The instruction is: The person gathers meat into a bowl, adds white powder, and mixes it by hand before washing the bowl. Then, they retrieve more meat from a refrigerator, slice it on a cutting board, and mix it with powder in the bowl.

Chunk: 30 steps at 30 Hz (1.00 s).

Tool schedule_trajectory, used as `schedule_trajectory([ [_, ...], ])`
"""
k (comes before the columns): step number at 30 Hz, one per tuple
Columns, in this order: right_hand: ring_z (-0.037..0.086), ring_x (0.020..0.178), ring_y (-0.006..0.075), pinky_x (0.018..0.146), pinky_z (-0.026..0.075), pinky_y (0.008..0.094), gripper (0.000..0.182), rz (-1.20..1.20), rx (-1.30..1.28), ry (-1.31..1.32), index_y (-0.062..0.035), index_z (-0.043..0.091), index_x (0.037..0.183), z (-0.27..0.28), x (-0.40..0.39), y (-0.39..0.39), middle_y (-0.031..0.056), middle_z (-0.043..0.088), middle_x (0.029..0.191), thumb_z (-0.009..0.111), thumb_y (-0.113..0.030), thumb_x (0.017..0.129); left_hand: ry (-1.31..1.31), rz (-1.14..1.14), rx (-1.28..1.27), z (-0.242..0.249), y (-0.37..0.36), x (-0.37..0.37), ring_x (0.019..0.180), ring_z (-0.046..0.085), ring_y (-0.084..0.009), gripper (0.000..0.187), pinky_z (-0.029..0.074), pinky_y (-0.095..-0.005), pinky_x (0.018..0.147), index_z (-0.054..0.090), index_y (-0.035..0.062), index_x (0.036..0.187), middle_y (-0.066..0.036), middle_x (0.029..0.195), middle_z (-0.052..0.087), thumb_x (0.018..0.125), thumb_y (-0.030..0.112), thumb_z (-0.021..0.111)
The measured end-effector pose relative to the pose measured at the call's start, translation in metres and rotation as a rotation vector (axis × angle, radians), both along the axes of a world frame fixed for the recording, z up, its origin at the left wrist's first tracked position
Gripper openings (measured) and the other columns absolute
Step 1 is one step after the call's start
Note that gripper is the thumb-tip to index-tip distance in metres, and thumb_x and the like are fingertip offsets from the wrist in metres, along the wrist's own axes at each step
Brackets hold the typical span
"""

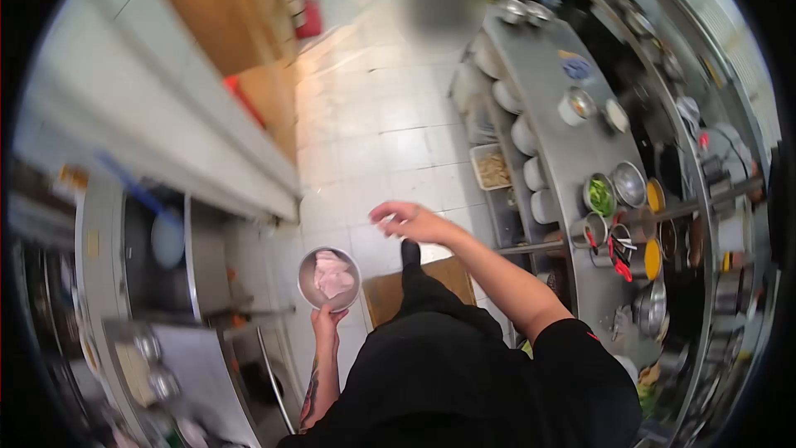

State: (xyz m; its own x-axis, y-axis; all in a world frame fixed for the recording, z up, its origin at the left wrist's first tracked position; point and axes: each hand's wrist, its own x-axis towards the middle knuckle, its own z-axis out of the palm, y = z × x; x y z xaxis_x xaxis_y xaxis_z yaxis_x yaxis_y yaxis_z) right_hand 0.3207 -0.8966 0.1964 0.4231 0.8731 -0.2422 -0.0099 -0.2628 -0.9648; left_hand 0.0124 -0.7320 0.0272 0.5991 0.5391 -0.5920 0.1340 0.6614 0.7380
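Observation:
A round metal bowl [308, 280] is gripped at its near rim by my left hand [326, 318], out in front of my body. Pale pink pieces that look like raw meat [333, 274] lie inside it. To the right of the bowl, my right hand [402, 219] hangs in the air with loosely stretched fingers. Nothing shows in that hand, and it is apart from the bowl.
Along the right runs a steel counter [543, 75] with bowls, a bowl of green vegetables [599, 194] and red-handled utensils [619, 259]. White containers [524, 134] stand on its lower shelf. At left are a sink [157, 241] and a steel worktop [195, 382]. A brown mat [385, 297] lies underfoot.

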Motion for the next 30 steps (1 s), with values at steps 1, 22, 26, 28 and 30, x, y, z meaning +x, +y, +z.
schedule_trajectory([
  [1, 0.066, 0.087, 0.0126, 0.074, 0.054, 0.0293, 0.031, -0.158, 0.008, 0.031, -0.0061, 0.061, 0.124, 0.012, 0.036, -0.020, 0.0045, 0.067, 0.111, 0.059, -0.024, 0.098, -0.012, -0.056, 0.006, 0.001, 0.011, 0.030, 0.096, 0.067, -0.0326, 0.044, 0.061, -0.0458, 0.079, 0.050, -0.0077, 0.126, -0.020, 0.116, 0.062, 0.084, 0.007, 0.053],
  [22, 0.042, 0.131, 0.0433, 0.106, 0.042, 0.0457, 0.063, -1.021, -1.157, -0.686, 0.0021, 0.051, 0.129, -0.111, 0.566, -0.169, 0.0270, 0.042, 0.141, 0.077, -0.026, 0.079, -0.026, -0.406, 0.092, 0.060, 0.209, 0.752, 0.101, 0.066, -0.0278, 0.051, 0.060, -0.0432, 0.077, 0.048, -0.0002, 0.130, -0.016, 0.118, 0.062, 0.080, 0.006, 0.054],
  [26, 0.024, 0.146, 0.0443, 0.110, 0.040, 0.0469, 0.079, -1.014, -1.354, -0.501, 0.0020, 0.045, 0.140, -0.131, 0.578, -0.170, 0.0321, 0.024, 0.154, 0.075, -0.040, 0.080, -0.078, -0.584, 0.160, 0.123, 0.209, 0.943, 0.101, 0.066, -0.0279, 0.050, 0.061, -0.0429, 0.077, 0.047, -0.0024, 0.131, -0.016, 0.118, 0.062, 0.081, 0.005, 0.054],
  [28, 0.042, 0.137, 0.0403, 0.104, 0.046, 0.0466, 0.066, -0.974, -1.491, -0.340, 0.0007, 0.059, 0.127, -0.087, 0.612, -0.151, 0.0276, 0.045, 0.145, 0.072, -0.045, 0.082, -0.122, -0.744, 0.165, 0.138, 0.206, 1.041, 0.104, 0.066, -0.0299, 0.048, 0.059, -0.0457, 0.082, 0.046, -0.0039, 0.130, -0.017, 0.120, 0.061, 0.083, 0.005, 0.052],
  [30, 0.052, 0.127, 0.0382, 0.098, 0.049, 0.0473, 0.059, -0.737, -1.503, -0.117, -0.0004, 0.064, 0.119, -0.040, 0.664, -0.149, 0.0233, 0.056, 0.133, 0.071, -0.046, 0.083, -0.171, -0.799, 0.108, 0.150, 0.191, 1.123, 0.105, 0.065, -0.0305, 0.047, 0.058, -0.0467, 0.084, 0.046, -0.0040, 0.130, -0.017, 0.122, 0.061, 0.084, 0.005, 0.051],
])
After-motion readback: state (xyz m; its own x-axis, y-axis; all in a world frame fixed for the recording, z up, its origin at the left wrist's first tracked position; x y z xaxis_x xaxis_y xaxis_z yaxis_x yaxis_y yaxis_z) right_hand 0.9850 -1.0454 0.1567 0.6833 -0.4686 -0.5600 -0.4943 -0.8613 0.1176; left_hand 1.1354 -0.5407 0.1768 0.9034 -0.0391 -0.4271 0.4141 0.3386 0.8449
